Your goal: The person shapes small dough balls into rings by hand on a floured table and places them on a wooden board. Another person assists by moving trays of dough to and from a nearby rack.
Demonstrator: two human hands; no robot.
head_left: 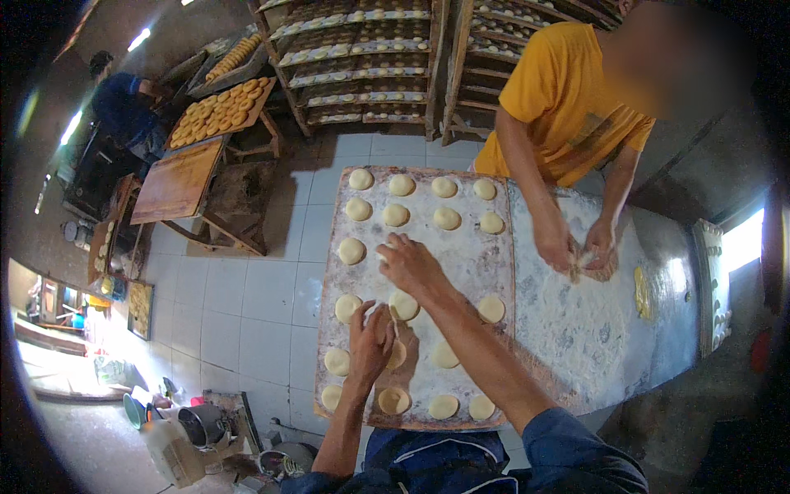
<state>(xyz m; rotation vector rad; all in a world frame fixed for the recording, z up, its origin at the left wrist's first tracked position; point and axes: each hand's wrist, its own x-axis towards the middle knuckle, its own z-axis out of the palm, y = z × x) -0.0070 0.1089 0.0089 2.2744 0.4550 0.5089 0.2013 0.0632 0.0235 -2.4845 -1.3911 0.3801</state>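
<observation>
Rows of pale dough rounds (445, 218) lie on a floured board (428, 325). My left hand (370, 337) is curled at the edge of a middle dough round (404, 305), gripping it as it seems to lift slightly. My right hand (407, 267) is above a bare floury patch just beyond, fingers bent and apart, holding nothing visible. Several rounds sit along the near edge, one in shadow (394, 401).
A co-worker in yellow (535, 99) works pale dough at the metal table (617, 329) on the right. Another person (119, 107) stands back left near golden rings (218, 111) and a wooden table (177, 177). Racks (354, 58) stand behind; pots (202, 424) sit lower left.
</observation>
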